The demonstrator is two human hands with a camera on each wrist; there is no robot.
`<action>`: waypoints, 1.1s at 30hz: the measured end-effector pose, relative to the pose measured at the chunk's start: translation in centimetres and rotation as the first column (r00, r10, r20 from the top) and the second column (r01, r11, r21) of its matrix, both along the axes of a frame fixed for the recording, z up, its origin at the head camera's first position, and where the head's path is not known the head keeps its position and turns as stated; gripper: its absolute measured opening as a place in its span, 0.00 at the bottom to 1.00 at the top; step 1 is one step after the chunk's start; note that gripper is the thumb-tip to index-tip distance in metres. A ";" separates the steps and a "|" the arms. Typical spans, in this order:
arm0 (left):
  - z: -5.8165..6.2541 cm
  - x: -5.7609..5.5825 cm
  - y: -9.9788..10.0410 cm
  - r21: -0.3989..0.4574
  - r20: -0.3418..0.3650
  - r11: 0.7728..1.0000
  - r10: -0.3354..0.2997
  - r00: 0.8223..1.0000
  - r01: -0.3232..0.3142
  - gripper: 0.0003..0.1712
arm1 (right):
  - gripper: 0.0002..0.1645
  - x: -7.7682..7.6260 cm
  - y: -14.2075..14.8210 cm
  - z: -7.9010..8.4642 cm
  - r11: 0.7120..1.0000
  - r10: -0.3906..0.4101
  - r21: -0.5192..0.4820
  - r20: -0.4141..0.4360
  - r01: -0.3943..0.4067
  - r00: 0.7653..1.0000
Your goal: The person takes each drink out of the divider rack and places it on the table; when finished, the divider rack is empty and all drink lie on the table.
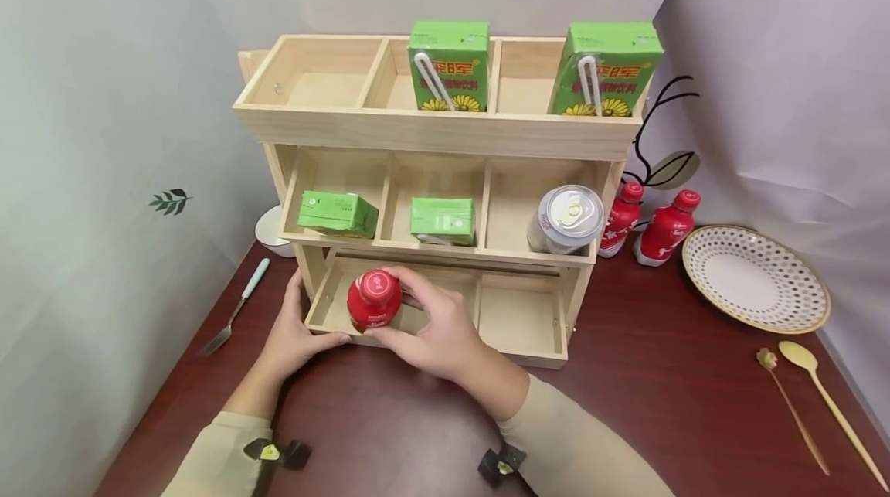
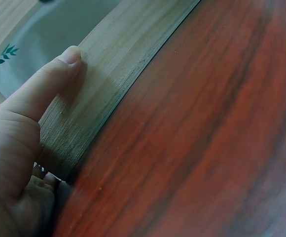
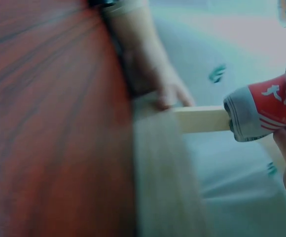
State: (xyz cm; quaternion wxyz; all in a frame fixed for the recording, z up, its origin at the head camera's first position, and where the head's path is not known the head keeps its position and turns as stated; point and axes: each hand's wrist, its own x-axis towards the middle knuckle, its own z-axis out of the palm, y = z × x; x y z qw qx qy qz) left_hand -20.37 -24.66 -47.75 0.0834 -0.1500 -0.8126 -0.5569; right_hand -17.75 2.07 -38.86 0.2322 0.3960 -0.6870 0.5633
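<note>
My right hand [image 1: 445, 327] grips a red plastic drink bottle [image 1: 375, 300] between thumb and fingers, cap upward. The bottle is over the left part of the bottom tier of a wooden three-tier shelf [image 1: 438, 134]. In the right wrist view the grey base of this bottle [image 3: 273, 106] shows above the tier's front board. At the shelf's lower left corner, my left hand [image 1: 292, 331] holds the bottom tier, the thumb on its front board and the fingers along its side. The left wrist view shows that thumb on the board [image 2: 113, 64] as well.
Green drink cartons [image 1: 448, 68] stand in the top and middle tiers, and a silver can [image 1: 566, 219] stands middle right. Two red bottles [image 1: 667, 230], a dotted plate [image 1: 758, 280] and gold spoons [image 1: 834, 412] are to the right. A fork [image 1: 239, 304] and white bowl [image 1: 273, 230] lie left.
</note>
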 end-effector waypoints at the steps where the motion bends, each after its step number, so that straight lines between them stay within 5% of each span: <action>1: 0.0 0.0 0.0 0.000 -0.002 1.000 0.000 1.000 0.000 0.75 | 0.40 0.4 0.3 1.0 1.000 0.005 -0.015 -0.028 -0.006 1.000; 4: 0.1 0.0 0.1 0.000 -0.004 1.000 0.001 1.000 -0.001 0.75 | 0.40 1.3 1.3 3.4 0.998 0.032 -0.056 -0.059 -0.035 0.998; 8: 0.1 0.1 -0.1 0.003 0.002 1.000 -0.001 1.000 0.001 0.76 | 0.42 2.1 2.6 4.4 0.993 0.052 -0.105 -0.080 -0.060 0.995; 20: -0.3 -0.2 0.0 0.020 -0.006 1.000 -0.022 1.000 0.023 0.77 | 0.39 3.0 6.8 3.3 0.988 0.051 -0.137 -0.116 -0.067 0.992; 33: -0.4 -0.2 -0.1 0.046 -0.013 0.999 -0.028 1.000 0.029 0.77 | 0.36 3.1 10.5 3.0 0.984 0.050 -0.171 -0.002 -0.049 0.999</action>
